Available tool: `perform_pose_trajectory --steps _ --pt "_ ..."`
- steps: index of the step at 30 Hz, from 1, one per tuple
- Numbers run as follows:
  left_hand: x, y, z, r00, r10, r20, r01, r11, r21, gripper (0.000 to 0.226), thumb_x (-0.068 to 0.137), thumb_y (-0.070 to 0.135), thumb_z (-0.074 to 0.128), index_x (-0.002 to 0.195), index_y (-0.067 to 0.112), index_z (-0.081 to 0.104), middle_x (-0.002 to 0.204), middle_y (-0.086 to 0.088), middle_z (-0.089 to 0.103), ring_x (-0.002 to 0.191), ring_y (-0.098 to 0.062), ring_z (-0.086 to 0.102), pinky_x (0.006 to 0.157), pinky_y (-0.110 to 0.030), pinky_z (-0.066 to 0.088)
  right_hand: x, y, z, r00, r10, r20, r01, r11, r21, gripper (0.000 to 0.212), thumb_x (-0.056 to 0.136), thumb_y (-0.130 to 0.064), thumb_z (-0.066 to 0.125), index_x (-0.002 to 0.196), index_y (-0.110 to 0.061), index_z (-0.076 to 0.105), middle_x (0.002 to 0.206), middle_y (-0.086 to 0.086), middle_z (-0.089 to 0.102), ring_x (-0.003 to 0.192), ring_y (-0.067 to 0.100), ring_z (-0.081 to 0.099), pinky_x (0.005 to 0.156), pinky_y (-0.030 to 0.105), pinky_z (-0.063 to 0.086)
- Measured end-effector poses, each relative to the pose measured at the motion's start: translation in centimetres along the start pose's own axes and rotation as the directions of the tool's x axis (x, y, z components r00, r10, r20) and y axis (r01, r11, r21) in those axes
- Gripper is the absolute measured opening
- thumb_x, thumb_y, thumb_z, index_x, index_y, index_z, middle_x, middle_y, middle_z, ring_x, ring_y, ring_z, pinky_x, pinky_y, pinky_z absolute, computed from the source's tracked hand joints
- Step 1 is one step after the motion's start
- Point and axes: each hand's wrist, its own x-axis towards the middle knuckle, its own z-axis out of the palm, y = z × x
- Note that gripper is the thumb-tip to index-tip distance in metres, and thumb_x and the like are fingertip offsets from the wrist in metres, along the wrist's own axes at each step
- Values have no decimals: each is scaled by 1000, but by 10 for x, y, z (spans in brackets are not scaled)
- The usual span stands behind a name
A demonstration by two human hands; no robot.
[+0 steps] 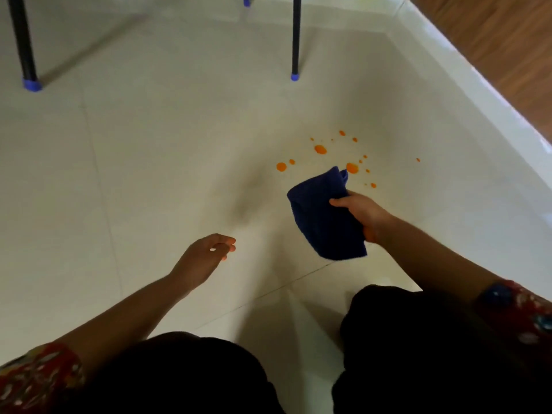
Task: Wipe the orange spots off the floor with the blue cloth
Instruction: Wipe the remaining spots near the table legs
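Pale floor tiles (167,162) are marked by orange spots (320,149), none wiped yet. The blue cloth (322,216) is gripped by the right hand (363,215) and must be lowered onto them; the left hand (203,258) is held loose, with nothing in it.

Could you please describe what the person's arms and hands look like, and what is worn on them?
Both forearms are bare below the sleeves. The left hand and right hand have no gloves, and no watch or bracelet shows at either wrist. The left sleeve and right sleeve are short, in red fabric with a busy multicoloured print.
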Motion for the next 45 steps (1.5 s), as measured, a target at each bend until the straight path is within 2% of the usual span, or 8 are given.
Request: perform_pose_trajectory --steps 9,13,16,21,27,32,38,45 --pt "35 35 51 972 -91 217 17 947 322 23 99 17 45 110 22 64 105 7 68 97 -16 64 81 -17 44 58 54 -86 915 -392 -90 258 743 -618 22 98 -12 39 115 -16 52 92 9 62 80 27 56 68 33 38" --pt "75 58 74 964 -159 211 55 902 429 18 97 19 50 110 24 63 106 8 68 98 -15 64 77 -11 43 86 104 -91 876 -424 230 435 491 -755 39 97 -37 48 133 -20 46 106 7 65 101 31 62 79 36 47" --pt "94 69 86 975 -192 112 116 869 481 22 98 23 50 116 22 62 116 5 65 101 -11 60 76 -11 40 117 148 -83 797 -372 476 558 150 -816 65 94 -66 27 150 -34 29 159 -1 24 148 25 15 117 50 20" --pt "104 77 107 965 -262 -5 222 807 547 29 98 24 48 125 18 59 126 0 60 118 -14 53 89 -22 35 163 184 -78 688 -369 625 654 -60 -755 70 94 -69 22 154 -35 13 164 -1 3 149 31 -6 114 64 3" --pt "114 59 148 970 -184 -161 243 797 553 25 96 27 50 120 26 59 125 4 61 114 -18 56 98 -31 42 169 190 -81 604 -418 679 704 -120 -700 65 98 -62 20 154 -34 2 163 1 6 149 36 4 112 63 6" --pt "136 45 203 907 85 -412 180 807 563 41 96 22 49 137 22 48 146 3 45 131 -20 44 107 -36 36 183 193 -85 629 -495 600 683 -17 -730 54 101 -48 25 151 -27 26 159 1 26 147 27 17 119 49 14" --pt "151 30 247 960 188 -210 20 698 715 57 99 30 42 152 26 20 160 11 6 147 -10 3 120 -36 9 172 226 -141 667 -529 524 644 56 -763 56 101 -40 30 151 -17 27 159 -2 19 147 19 17 118 37 10" --pt "175 31 273 986 136 -97 -6 606 796 62 96 48 13 151 29 -11 157 7 -19 145 -15 -20 119 -37 -6 215 181 -121 851 -523 50 283 376 -882 58 101 -39 20 154 -13 18 162 4 14 149 22 10 120 36 1"
